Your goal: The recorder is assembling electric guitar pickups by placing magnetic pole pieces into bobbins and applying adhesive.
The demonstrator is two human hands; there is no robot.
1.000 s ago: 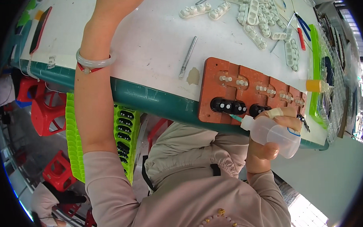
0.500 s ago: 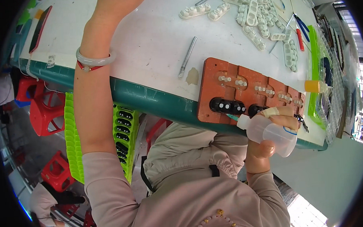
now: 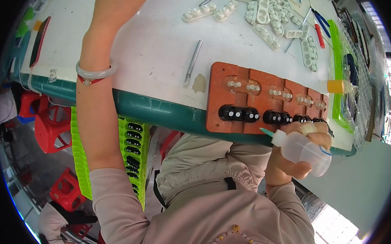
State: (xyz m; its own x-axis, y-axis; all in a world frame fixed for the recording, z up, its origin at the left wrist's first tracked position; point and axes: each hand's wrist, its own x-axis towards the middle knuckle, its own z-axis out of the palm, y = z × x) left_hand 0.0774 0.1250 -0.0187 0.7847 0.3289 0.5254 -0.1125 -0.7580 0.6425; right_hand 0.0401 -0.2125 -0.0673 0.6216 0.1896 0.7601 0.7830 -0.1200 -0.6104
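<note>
My right hand (image 3: 310, 137) is wrapped around a translucent squeeze bottle (image 3: 306, 154) with a white cap and a thin green dispensing tip (image 3: 267, 131). The tip points left, just off the front edge of a reddish-brown block fixture (image 3: 242, 96). Along the fixture's near row sit glossy black oval pieces with white dots, the leftmost black piece (image 3: 238, 114) being nearest the tip. Small whitish pegs (image 3: 280, 93) stand in the recesses of the far row. My left arm reaches across the table at the left; the left hand (image 3: 118, 8) is cut off by the top edge, its fingers hidden.
White moulded parts (image 3: 271, 16) lie piled at the far right beside blue-handled pliers (image 3: 321, 23) and a yellow-capped bottle (image 3: 337, 86). A metal rod (image 3: 193, 62) lies left of the fixture. Below the table edge is a green tray (image 3: 134, 167) of black pieces. Red stools (image 3: 53, 129) stand at left.
My right hand has moved the squeeze bottle right and slightly down; its tip has come away from the leftmost black piece. The view has shifted slightly, and my left arm stays stretched out.
</note>
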